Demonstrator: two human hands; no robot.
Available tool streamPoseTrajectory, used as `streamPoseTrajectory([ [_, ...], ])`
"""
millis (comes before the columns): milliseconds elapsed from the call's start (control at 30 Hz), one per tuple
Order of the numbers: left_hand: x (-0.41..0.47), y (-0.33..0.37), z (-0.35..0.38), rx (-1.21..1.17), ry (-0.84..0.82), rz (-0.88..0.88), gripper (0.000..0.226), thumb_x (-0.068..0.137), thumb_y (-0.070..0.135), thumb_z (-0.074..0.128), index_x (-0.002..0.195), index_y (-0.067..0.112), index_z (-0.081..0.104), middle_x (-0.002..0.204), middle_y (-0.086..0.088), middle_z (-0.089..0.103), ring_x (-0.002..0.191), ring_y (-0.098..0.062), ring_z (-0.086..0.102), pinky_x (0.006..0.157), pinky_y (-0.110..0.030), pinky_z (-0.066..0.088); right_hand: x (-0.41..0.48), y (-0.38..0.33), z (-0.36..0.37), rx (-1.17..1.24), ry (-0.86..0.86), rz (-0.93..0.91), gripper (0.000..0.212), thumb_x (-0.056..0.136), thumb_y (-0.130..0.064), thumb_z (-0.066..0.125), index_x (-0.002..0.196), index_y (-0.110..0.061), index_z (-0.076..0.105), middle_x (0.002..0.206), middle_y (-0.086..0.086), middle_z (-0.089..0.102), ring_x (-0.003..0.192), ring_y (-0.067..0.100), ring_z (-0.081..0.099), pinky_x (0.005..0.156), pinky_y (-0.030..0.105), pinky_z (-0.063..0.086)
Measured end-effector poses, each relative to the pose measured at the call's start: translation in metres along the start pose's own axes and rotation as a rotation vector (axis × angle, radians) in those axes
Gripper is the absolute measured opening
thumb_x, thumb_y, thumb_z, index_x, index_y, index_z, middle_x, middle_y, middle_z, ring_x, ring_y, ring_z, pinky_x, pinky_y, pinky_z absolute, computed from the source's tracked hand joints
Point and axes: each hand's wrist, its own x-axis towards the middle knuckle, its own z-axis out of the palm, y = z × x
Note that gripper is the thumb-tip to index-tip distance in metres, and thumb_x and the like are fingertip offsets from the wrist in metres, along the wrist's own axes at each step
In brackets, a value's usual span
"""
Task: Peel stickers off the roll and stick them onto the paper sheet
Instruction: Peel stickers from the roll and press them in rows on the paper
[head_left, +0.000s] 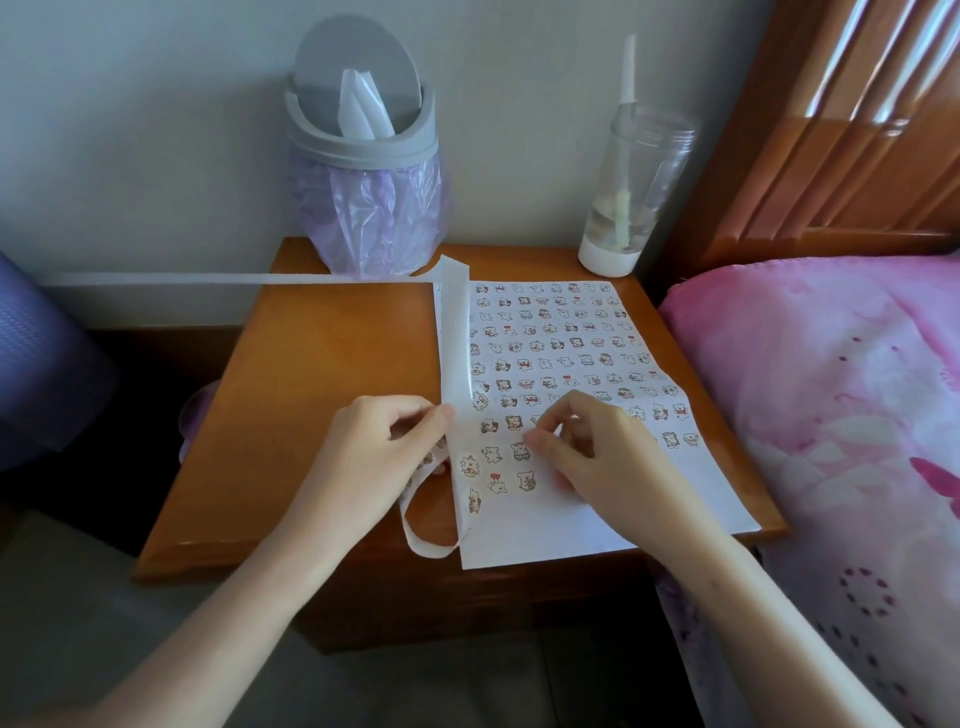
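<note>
A white paper sheet (587, 509) lies on the right half of a wooden bedside table (322, 395), covered with rows of small cartoon stickers. A long white sticker strip (453, 332) runs from the far left across the table and down the sheet's left edge, ending in a loop (422, 535) near the front. My left hand (374, 457) pinches the strip between thumb and fingers at the sheet's left edge. My right hand (602, 457) rests on the sheet with curled fingers, its thumb and forefinger pinched together at a sticker in the lower rows.
A grey swing-lid bin (363, 130) with a purple liner stands at the table's back. A clear bottle (631, 197) with a white base stands at the back right. A pink bed cover (841, 415) borders the right side; a wooden headboard (852, 130) rises behind it.
</note>
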Motion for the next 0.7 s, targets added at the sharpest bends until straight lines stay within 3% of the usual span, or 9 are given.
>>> streamPoseTrajectory([
  [67, -0.001, 0.004, -0.001, -0.093, 0.029, 0.015, 0.027, 0.092, 0.023, 0.055, 0.077, 0.010, 0.072, 0.069, -0.003, 0.072, 0.062, -0.012, 0.069, 0.050, -0.010, 0.045, -0.001, -0.009, 0.002, 0.192, -0.011, -0.042, 0.012, 0.090, -0.032, 0.060, 0.085, -0.021, 0.060, 0.065, 0.000, 0.067, 0.052, 0.006, 0.055, 0.049, 0.021, 0.045],
  [200, -0.004, 0.010, -0.002, -0.190, 0.098, 0.073, 0.023, 0.090, 0.027, 0.054, 0.082, 0.013, 0.072, 0.072, 0.006, 0.072, 0.066, -0.004, 0.067, 0.051, -0.007, 0.044, -0.006, -0.024, 0.008, 0.444, -0.063, -0.123, 0.009, 0.084, -0.023, 0.067, 0.089, -0.018, 0.063, 0.078, -0.002, 0.073, 0.066, 0.011, 0.068, 0.054, 0.020, 0.053],
  [333, -0.005, 0.011, -0.003, -0.222, 0.136, 0.090, 0.025, 0.089, 0.030, 0.054, 0.081, 0.014, 0.071, 0.069, 0.007, 0.071, 0.063, -0.004, 0.066, 0.051, -0.009, 0.044, -0.008, -0.027, 0.009, 0.523, -0.046, -0.149, 0.011, 0.079, -0.012, 0.073, 0.086, -0.017, 0.066, 0.081, -0.001, 0.074, 0.072, 0.012, 0.068, 0.057, 0.020, 0.053],
  [533, -0.007, 0.017, 0.001, -0.321, 0.091, 0.025, 0.029, 0.088, 0.038, 0.050, 0.079, 0.022, 0.072, 0.079, 0.011, 0.074, 0.078, -0.004, 0.068, 0.063, -0.010, 0.050, -0.008, -0.027, 0.008, 0.520, -0.002, -0.163, 0.008, 0.081, -0.008, 0.071, 0.082, -0.016, 0.070, 0.079, -0.003, 0.071, 0.062, 0.009, 0.061, 0.053, 0.020, 0.052],
  [700, -0.008, 0.018, 0.000, -0.372, 0.013, -0.012, 0.038, 0.084, 0.042, 0.050, 0.081, 0.013, 0.073, 0.085, 0.003, 0.075, 0.085, -0.012, 0.070, 0.078, -0.029, 0.055, -0.008, -0.026, 0.006, 0.514, 0.076, -0.176, 0.010, 0.083, -0.005, 0.068, 0.083, -0.015, 0.071, 0.081, -0.006, 0.071, 0.057, 0.007, 0.060, 0.052, 0.021, 0.053],
])
